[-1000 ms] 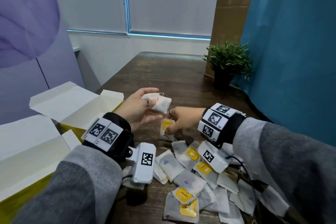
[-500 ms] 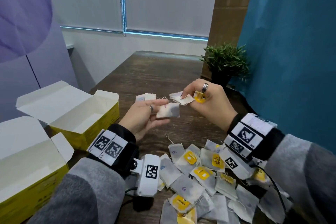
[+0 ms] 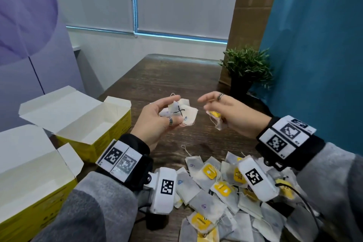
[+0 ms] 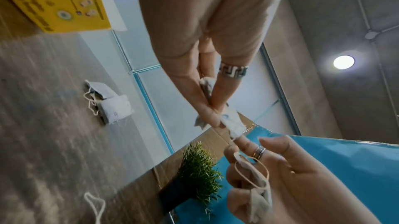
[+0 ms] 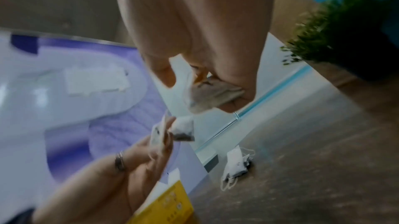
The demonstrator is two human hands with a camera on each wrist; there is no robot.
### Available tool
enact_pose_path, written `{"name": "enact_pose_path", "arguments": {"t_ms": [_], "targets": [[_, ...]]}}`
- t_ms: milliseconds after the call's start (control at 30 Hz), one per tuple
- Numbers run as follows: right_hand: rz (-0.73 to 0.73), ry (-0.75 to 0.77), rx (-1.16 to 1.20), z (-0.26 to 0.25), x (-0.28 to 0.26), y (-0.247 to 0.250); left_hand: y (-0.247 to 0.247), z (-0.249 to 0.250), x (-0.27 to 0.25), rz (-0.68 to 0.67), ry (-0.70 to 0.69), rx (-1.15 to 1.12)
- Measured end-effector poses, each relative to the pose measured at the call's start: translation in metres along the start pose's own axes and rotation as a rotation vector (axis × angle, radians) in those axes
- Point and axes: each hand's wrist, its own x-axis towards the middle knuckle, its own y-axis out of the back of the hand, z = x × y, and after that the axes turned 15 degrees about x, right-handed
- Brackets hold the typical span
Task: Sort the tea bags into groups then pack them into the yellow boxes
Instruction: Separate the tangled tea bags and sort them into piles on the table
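Observation:
My left hand (image 3: 174,110) is raised over the wooden table (image 3: 157,76) and pinches a small bunch of white tea bags (image 3: 188,114); one bears a black cross. In the left wrist view its fingertips (image 4: 212,116) clamp those bags (image 4: 232,122). A short gap to the right, my right hand (image 3: 204,104) holds one tea bag with a yellow tag (image 3: 216,122) in its curled fingers, also visible in the right wrist view as tea bag (image 5: 211,94). A loose pile of tea bags (image 3: 212,188) lies below the hands. Two open yellow boxes (image 3: 94,124) (image 3: 29,182) stand at the left.
A potted plant (image 3: 245,68) stands at the table's right edge by a blue wall. A small stack of tea bags (image 4: 110,106) lies apart on the table beyond my hands. The boxes' white flaps (image 3: 59,104) stick out over the table's left side.
My right hand rose from the pile with tea bags, met the left hand, then drew back to the right. The left hand's bunch has grown by a bag.

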Motion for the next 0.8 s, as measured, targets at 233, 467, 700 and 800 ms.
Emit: {"name": "enact_pose_path", "arguments": {"t_ms": [233,467,700,800], "targets": [[0.021,-0.091,0.332,-0.011,-0.004,0.009,0.002,0.000,0.001,0.025,-0.058,0.134],[0.171,-0.005,0.646,-0.020,-0.008,0.014,0.001,0.003,-0.002,0.059,-0.047,0.154],[-0.019,-0.113,0.592,-0.018,-0.007,-0.007,-0.006,0.012,-0.008,0.074,-0.076,0.186],[-0.133,-0.126,0.377,-0.011,-0.006,-0.017,-0.011,0.018,-0.013,0.055,-0.084,0.195]]}}
